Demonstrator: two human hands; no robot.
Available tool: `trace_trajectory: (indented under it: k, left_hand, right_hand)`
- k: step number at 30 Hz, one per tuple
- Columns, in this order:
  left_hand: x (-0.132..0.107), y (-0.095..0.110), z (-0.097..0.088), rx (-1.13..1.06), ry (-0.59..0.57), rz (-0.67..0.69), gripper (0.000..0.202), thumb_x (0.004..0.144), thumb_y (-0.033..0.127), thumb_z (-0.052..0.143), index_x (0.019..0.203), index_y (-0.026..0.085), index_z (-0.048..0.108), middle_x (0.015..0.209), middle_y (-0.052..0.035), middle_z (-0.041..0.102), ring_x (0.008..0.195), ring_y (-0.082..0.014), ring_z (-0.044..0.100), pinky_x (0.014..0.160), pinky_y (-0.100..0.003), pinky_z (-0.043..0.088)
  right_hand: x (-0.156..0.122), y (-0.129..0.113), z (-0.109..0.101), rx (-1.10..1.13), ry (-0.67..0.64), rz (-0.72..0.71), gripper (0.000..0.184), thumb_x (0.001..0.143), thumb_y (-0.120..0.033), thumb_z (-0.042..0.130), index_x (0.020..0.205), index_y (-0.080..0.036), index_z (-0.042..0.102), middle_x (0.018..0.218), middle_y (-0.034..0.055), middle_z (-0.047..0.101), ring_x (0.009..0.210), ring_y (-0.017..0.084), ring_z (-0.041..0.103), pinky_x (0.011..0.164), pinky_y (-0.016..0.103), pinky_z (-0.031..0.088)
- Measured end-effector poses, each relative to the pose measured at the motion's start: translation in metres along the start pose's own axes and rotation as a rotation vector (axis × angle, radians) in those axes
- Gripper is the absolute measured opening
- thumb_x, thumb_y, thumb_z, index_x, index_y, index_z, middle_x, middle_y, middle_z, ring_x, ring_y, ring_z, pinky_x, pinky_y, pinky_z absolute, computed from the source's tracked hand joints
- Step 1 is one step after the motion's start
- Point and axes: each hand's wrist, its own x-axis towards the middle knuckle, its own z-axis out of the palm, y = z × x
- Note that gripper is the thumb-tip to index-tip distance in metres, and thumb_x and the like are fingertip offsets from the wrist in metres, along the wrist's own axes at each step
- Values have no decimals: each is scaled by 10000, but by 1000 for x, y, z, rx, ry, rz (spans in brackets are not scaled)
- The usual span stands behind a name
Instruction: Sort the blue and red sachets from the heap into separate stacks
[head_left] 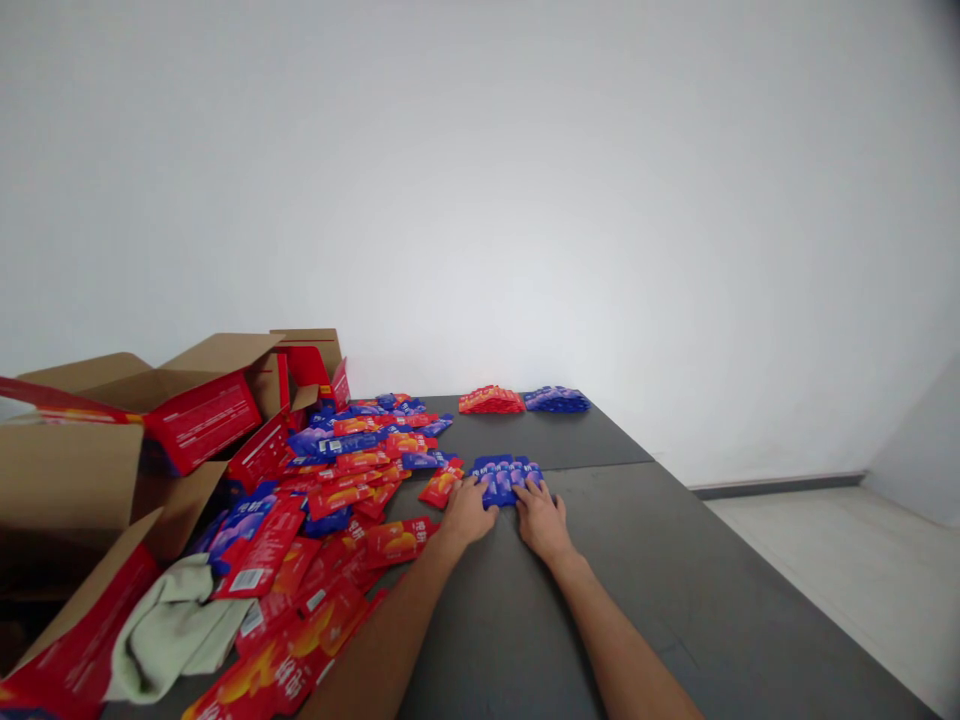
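- On the dark grey flat tabletop (675,560), my left hand (469,513) and right hand (544,520) touch flat blue packs (495,476); gripping, I can't tell.
- I should push softly, edges even.

Open cardboard boxes (67,480) at left of frame, brown inside, red outside, flaps splayed. White print on red flap (202,420). Pale green cloth (169,625), crumpled, lower left, beside boxes. Dark grey table (675,580) through lower middle, seam (600,467) just right of centre. Plain white wall (525,200) filling upper frame. Grey skirting strip (780,486) at wall's foot, right side of frame. Pale floor (825,560) at lower right, beyond table edge.
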Motion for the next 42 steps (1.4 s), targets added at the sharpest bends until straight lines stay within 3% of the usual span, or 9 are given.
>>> trace_trajectory:
  k: [9, 14, 18, 22, 28, 31, 36, 42]
  left_hand:
    - [-2, 25, 8, 30, 54, -10, 477, 860, 368, 530, 1279, 156, 615, 1318, -147, 586, 1224, -303, 481, 1056, -411, 362]
    - [-2, 29, 7, 36, 50, -28, 522, 876, 445, 517, 1323, 182, 578, 1330, -134, 582, 1212, -315, 484, 1025, -444, 379]
    - [0, 10, 0, 71, 125, -18, 457, 955, 419, 399, 1319, 215, 585, 1380, -111, 564, 1284, -295, 447, 1068, -455, 342]
    - [-1, -24, -6, 179, 166, -29, 379, 962, 348, 406, 1159, 181, 683, 1360, -133, 581, 1326, -303, 420, 1080, -465, 323]
    - [-7, -60, -26, 327, 199, -78, 345, 944, 223, 403, 913, 125, 733, 970, -160, 708, 1058, -297, 574, 937, -444, 405]
    - [-3, -72, -40, 344, 252, -107, 272, 892, 150, 459, 1020, 122, 696, 1053, -155, 686, 1106, -293, 545, 949, -428, 398]
    - [12, -92, -49, 373, 271, -83, 369, 833, 139, 559, 1191, 182, 639, 1387, -129, 544, 1363, -308, 349, 1074, -449, 307]
    - [20, -103, -45, 340, 202, -158, 406, 930, 120, 356, 1162, 192, 682, 1252, -155, 642, 1315, -323, 423, 1046, -511, 305]
  right_hand:
    - [6, 14, -5, 20, -5, 49, 453, 946, -205, 361, 1345, -313, 546, 1498, 52, 451, 1433, 272, 282, 1103, 580, 223]
    - [4, 9, -13, -8, 18, 59, 485, 914, -174, 391, 1355, -303, 546, 1527, 66, 406, 1457, 291, 218, 1098, 588, 222]
    - [3, -11, -20, -9, 83, -10, 560, 861, -121, 421, 1376, -316, 528, 1535, 49, 396, 1473, 267, 177, 1123, 547, 204]
    - [4, -43, -22, -7, 116, -122, 529, 841, -108, 441, 1314, -295, 586, 1526, 40, 416, 1474, 252, 192, 1154, 506, 154]
    - [8, -88, -16, 58, 100, -210, 509, 811, -88, 454, 1267, -239, 621, 1480, 78, 476, 1462, 262, 242, 1154, 492, 163]
    - [7, -100, -10, 90, 84, -224, 508, 799, -80, 450, 1248, -226, 634, 1469, 80, 490, 1459, 261, 252, 1158, 491, 161]
    - [5, -106, -2, 115, 44, -227, 512, 786, -76, 445, 1231, -228, 647, 1464, 77, 499, 1459, 261, 256, 1153, 494, 181]
    - [4, -103, -3, 124, 22, -222, 522, 787, -77, 448, 1246, -229, 643, 1463, 72, 501, 1453, 264, 267, 1159, 494, 168]
